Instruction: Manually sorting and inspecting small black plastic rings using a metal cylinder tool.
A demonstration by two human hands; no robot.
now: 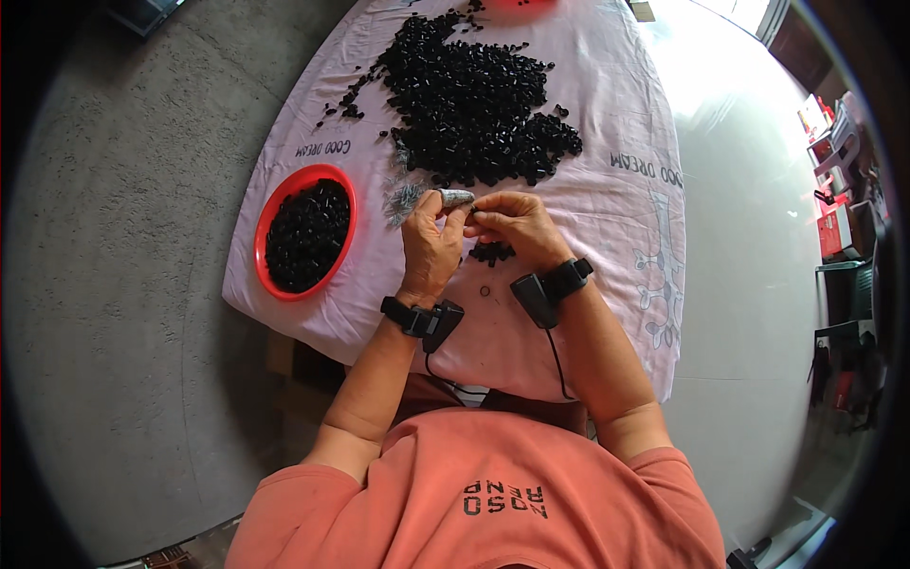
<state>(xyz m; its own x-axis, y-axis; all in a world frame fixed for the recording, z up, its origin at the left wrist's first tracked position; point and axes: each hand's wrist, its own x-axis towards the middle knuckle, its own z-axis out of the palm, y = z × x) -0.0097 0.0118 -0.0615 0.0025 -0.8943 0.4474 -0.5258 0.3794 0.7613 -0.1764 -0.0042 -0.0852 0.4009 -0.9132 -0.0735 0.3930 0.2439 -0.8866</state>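
Note:
My left hand [432, 245] is closed around a slim grey bundle [457, 197]. Its stub end pokes out toward the right, and thin grey strands [403, 199] fan out on the left side of the hand. My right hand [523, 226] meets it fingertip to fingertip, thumb and forefinger pinched on a tiny dark piece [474, 211] whose shape is mostly hidden. Just below the right fingers lies a little cluster of short black pieces [491, 252]. A large heap of similar shiny black pieces [474, 104] spreads over the cloth beyond both hands.
A red-rimmed bowl [354, 213] full of black pieces stands left of my hands on the pink cloth-covered table [607, 313]. Part of another red container [521, 8] shows at the far edge. Cabled black devices [536, 301] are strapped to both wrists. Chairs [839, 142] stand far right.

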